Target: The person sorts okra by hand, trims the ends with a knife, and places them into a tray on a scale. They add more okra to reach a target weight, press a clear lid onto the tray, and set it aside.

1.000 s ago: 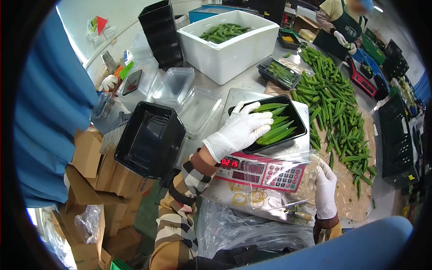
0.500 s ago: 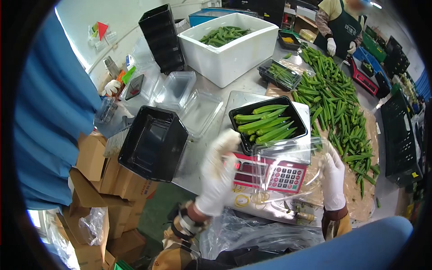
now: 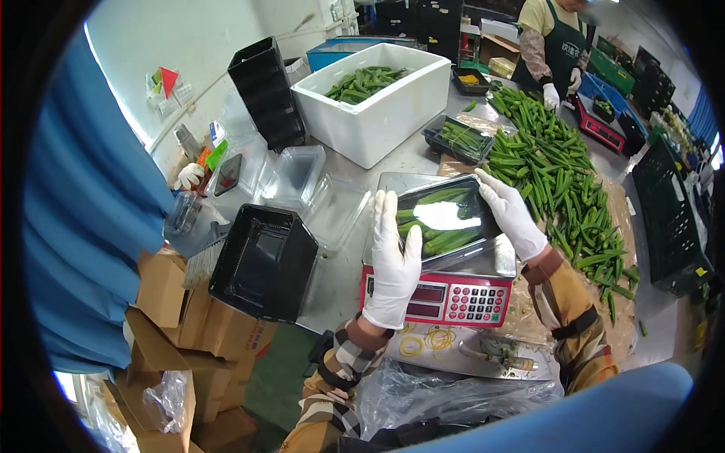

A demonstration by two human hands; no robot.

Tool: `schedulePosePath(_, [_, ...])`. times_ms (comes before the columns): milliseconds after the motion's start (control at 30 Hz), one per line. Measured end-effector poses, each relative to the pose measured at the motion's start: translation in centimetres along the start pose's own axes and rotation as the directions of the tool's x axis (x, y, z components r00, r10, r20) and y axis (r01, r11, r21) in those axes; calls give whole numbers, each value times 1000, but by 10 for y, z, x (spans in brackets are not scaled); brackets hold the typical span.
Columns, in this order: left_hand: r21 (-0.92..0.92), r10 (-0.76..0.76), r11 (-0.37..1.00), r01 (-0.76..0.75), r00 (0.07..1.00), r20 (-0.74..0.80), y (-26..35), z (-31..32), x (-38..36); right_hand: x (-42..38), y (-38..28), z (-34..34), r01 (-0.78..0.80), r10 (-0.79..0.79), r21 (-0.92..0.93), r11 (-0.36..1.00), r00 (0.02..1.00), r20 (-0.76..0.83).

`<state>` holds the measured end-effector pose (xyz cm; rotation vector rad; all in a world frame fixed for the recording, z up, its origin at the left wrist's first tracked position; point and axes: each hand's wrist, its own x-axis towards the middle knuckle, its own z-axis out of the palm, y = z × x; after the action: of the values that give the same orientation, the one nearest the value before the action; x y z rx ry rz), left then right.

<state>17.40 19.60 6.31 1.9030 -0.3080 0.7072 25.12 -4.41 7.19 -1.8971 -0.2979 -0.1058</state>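
Note:
A black tray of okra sits on the steel pan of a red scale, and a clear plastic lid covers it, catching a bright glare. My left hand, in a white glove, lies along the tray's left edge, fingers stretched upward and thumb apart at the near corner. At the right edge, my gloved right hand grips the lid near its far corner, with the fingertips bent over the rim. Whether the lid is snapped on all round cannot be seen.
Loose okra covers the right of the table. A white foam box with okra, a lidded okra pack, clear lids and empty black trays surround the scale. Rubber bands lie in front. A co-worker stands at the back.
The clear lid has moved from in front of the tray, in my right hand, onto the okra tray. My left hand has come to the tray's left side. The view has shifted slightly.

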Motion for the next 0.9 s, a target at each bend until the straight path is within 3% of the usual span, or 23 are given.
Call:
schedulePosePath(133, [127,-12,992,5,998,55,-21,11,-7,10,11,-1,-48,48,41,998,999,19])
schedulePosePath(267, [146,7,989,-22,995,100,-26,11,-3,18,28,1,188,-194,-117,975,980,-43])
schedulePosePath(300, [145,0,989,-18,993,120,-27,12,0,18,25,3,162,-164,-36,986,985,-59])
schedulePosePath(400, [230,17,972,-51,989,147,-24,14,1,13,14,-8,99,-89,-103,990,991,104])
schedulePosePath(533, [271,39,957,-100,975,220,-14,12,-1,7,16,-2,181,-182,-39,983,983,-31])
schedulePosePath(667, [315,34,941,-120,963,266,-7,10,2,6,23,1,212,-232,-183,960,968,-97])
schedulePosePath(700, [353,31,926,-134,959,283,-7,9,3,4,17,4,190,-197,-63,980,974,-115])
schedulePosePath(800, [415,31,893,-172,945,325,-3,7,6,5,17,-1,171,-190,-276,946,981,-43])
schedulePosePath(900, [436,27,875,-211,920,391,-1,2,10,8,19,-2,183,-202,-274,944,978,-43])
